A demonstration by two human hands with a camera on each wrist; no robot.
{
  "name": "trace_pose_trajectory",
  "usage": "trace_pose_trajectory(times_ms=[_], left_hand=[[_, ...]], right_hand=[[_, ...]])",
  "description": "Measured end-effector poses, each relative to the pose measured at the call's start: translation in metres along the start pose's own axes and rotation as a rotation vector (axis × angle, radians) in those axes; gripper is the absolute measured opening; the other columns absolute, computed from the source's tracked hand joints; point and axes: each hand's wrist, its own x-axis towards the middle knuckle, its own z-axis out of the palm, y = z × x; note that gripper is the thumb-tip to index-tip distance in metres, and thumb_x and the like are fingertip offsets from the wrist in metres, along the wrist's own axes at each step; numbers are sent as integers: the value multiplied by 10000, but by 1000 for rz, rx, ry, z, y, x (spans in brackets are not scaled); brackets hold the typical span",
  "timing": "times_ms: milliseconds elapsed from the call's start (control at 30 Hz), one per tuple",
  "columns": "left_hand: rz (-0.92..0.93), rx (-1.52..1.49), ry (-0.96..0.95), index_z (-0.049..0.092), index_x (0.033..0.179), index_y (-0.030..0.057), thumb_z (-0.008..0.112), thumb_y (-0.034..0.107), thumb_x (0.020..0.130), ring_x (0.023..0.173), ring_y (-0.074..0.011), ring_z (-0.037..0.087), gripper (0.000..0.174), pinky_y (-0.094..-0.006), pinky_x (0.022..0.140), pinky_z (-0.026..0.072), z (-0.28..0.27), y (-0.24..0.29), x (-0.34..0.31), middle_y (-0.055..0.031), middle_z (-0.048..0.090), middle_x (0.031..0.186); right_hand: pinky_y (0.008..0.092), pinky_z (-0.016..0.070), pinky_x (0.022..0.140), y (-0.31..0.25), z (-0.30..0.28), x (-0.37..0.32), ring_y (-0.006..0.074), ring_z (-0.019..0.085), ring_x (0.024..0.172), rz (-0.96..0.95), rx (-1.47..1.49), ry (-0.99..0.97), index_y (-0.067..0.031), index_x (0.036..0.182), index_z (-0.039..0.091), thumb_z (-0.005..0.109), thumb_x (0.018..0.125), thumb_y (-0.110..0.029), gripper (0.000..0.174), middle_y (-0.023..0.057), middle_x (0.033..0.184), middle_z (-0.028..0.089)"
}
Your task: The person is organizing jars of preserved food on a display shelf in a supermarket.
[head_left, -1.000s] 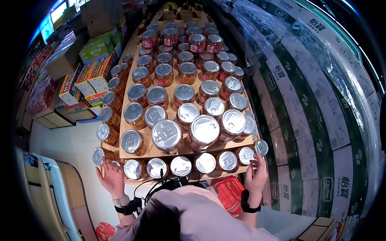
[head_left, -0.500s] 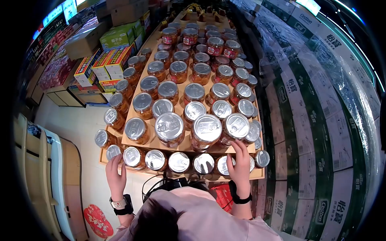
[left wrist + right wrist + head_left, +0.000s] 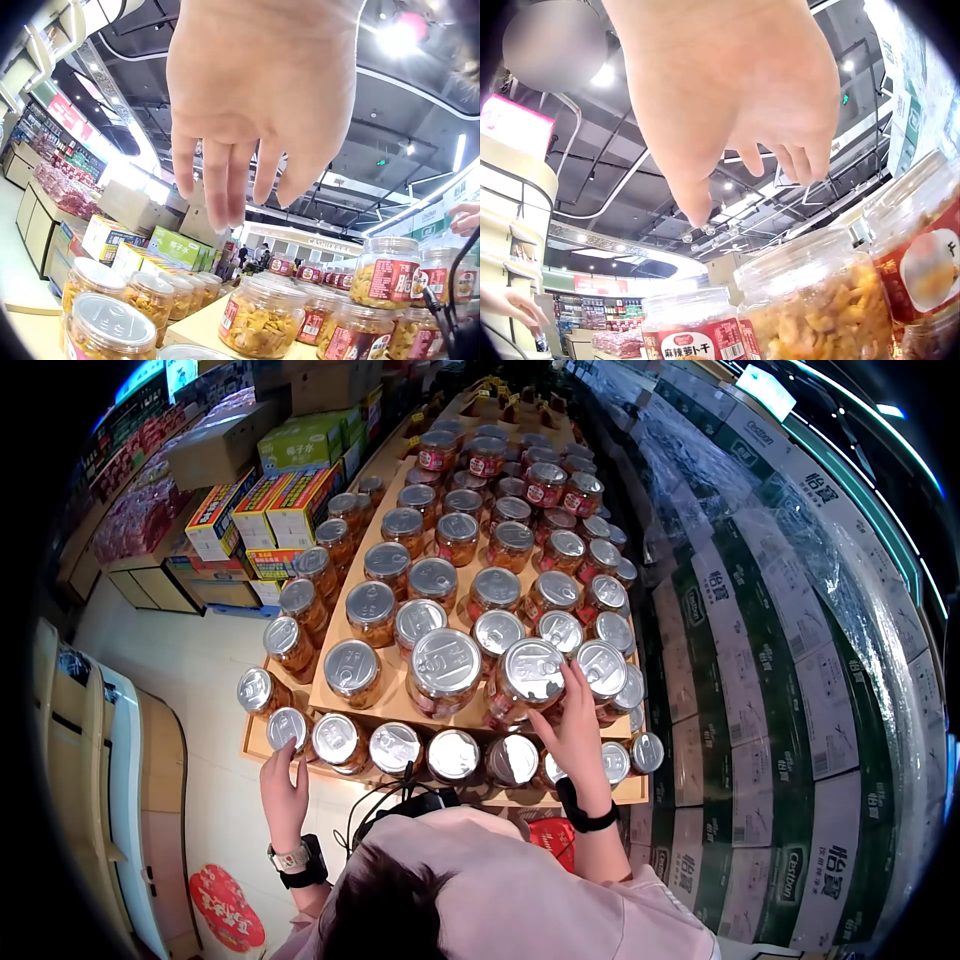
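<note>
Clear jars with silver ring-pull lids and yellow-orange pickled pieces inside stand on a wooden display. In the head view my right hand reaches to the right side of a tall front jar, fingertips right at its lid. The right wrist view shows the thumb and fingers spread apart above a jar of pickles, with nothing between them. My left hand is at the lower left corner, its fingertips overlapping the lid of a lower-row jar. The left wrist view shows those fingers loosely extended downward.
More jars run back along the wooden display, with a lower row in front. Plastic-wrapped cartons wall the right side. Boxes are stacked at the left, and a pale shelf unit stands at the lower left. A red basket is near the body.
My right hand has moved left and forward from the lower right corner to the tall front jar. My left hand has come to a lower-row corner jar. The head view has shifted.
</note>
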Motion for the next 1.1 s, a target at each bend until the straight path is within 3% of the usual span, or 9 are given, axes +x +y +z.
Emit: trace_pose_trajectory(times_ms=[100,167,233,433,633,867,1067,1100], left_hand=[[-15,11,-22,539,1191,51,585,93,853,979,-298,554,344,-388,877,422,-5,-10,-7,-125,614,1018],[-32,19,-37,542,1185,49,577,92,856,967,-298,560,333,-388,868,425,-11,-16,-8,-127,616,1004],[-68,15,-60,544,1180,46,567,87,859,956,-300,565,324,-388,862,427,-16,-19,-7,-131,616,999],[-20,-14,-68,552,1155,20,572,77,851,889,-316,589,309,-396,806,458,-8,-24,-2,-162,620,952],[44,-71,-158,561,1131,11,580,79,848,868,-324,598,291,-400,773,472,5,-13,9,-176,627,944],[109,-88,-216,554,1151,14,590,68,836,843,-331,593,321,-404,756,473,18,-10,23,-182,619,947],[168,-135,-299,531,1186,1,583,51,832,832,-312,603,360,-363,695,495,33,4,31,-171,613,1023],[132,-136,-328,528,1189,0,581,64,839,863,-318,602,360,-373,729,488,34,6,32,-178,612,1029]], right_hand=[[451,363,1000,-4,14,19,428,353,1253,-11,12,35,13,1358,296,743,742,-229,799,287,1377,303],[477,311,1033,-4,24,30,440,336,1260,-9,-10,28,22,1346,319,737,739,-340,821,305,1362,318],[516,276,1041,4,41,35,426,328,1274,-53,-238,61,-2,1327,368,710,742,-393,782,292,1353,348],[536,265,1041,16,69,33,379,328,1289,51,-337,99,-45,1273,455,720,709,-385,710,241,1357,382],[529,267,1043,14,69,32,367,331,1289,79,-317,120,-41,1270,458,729,702,-382,716,231,1359,387],[514,267,1053,13,67,31,344,327,1304,102,-246,146,-10,1371,308,752,685,-339,880,202,1375,380],[508,262,1060,14,67,31,328,333,1308,103,-252,157,8,1365,313,745,688,-344,877,197,1380,381],[509,260,1061,14,67,31,323,335,1309,100,-253,160,12,1365,312,742,689,-347,878,195,1380,384]])
